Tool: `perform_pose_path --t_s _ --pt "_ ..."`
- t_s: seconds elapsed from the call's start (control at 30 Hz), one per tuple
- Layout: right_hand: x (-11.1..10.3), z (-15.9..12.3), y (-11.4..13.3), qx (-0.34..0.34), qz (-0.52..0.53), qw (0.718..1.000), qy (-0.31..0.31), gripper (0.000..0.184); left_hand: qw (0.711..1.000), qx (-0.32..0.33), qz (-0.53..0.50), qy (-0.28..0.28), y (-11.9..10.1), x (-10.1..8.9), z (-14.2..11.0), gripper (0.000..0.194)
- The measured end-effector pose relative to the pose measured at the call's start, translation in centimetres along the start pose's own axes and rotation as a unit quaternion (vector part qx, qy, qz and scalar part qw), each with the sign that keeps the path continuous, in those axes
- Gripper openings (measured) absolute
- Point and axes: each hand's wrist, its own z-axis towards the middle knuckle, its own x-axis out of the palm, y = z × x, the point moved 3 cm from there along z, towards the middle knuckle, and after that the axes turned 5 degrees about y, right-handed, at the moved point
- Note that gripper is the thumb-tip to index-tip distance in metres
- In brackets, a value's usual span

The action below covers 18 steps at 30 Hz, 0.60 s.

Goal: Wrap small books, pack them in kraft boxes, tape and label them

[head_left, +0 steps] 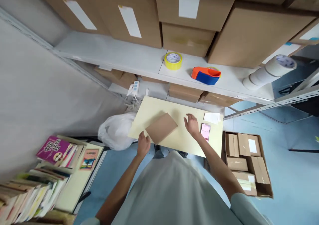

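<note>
- Head view: looks down on a pale table (184,140) and out to a grey shelf (112,50) past the table's far edge
- Shows a brown cardboard piece (161,128) lying aslant on the table's left half, apparently placed there to sit within easy reach of both hands; cannot tell from this angle whether flat or folded into a box
- Rests the left hand (144,144) at the table's near edge, by the cardboard's near left side, thumb and fingers parted with nothing visible between; cannot tell whether touching the cardboard or just beside, though perhaps so low to guard that side
- Holds the right hand (191,125) over the middle of the table, between cardboard and phone (205,132), fingers bent, thumb apart, gripping nothing, likely set off to leave the cardboard uncovered
- Has the phone lying screen up near the table's right end, white paper (212,118) just beyond, probably put aside to free the middle while readable
- Stores beyond the table, on the shelf, a yellow tape roll (171,65), an orange and blue tape dispenser (205,76) and white rolls (266,72), seemingly to spare the tabletop
- Includes, right of the table, an open carton (264,189) with small boxes (237,164) packed closely, presumably to save room
- Includes, left of the table, a white plastic bag (117,132), clear of the work surface
</note>
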Motion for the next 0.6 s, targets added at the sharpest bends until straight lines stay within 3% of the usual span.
perform_pose_path --t_s 0.07,0.13,0.27,0.4,0.5,0.6 --pt "4.8 -1.8 -1.0 0.05 0.097 0.991 0.078 0.041 0.998 -0.041 -0.008 0.04 2.8 1.6 -2.3 0.05" --pt "8.1 -2.5 -1.6 0.077 0.16 0.978 0.111 0.042 0.996 -0.053 -0.019 0.072 3.7 3.3 -3.8 0.046" --pt "11.3 -2.3 -1.7 0.08 0.202 0.968 0.127 0.048 0.991 -0.043 -0.056 0.114 2.9 5.7 -4.8 0.042" --pt "11.2 -2.8 -1.5 0.077 0.234 0.965 0.094 0.048 0.99 -0.015 -0.1 0.103 1.4 5.5 -4.6 0.046" --pt "9.3 -4.4 -1.4 0.068 0.261 0.962 0.032 0.05 0.979 0.02 -0.195 0.062 -0.5 4.1 -4.1 0.049" --pt "7.0 -6.8 -1.3 0.096 0.256 0.962 -0.019 0.055 0.962 0.024 -0.268 0.057 -3.2 3.1 -2.8 0.052"
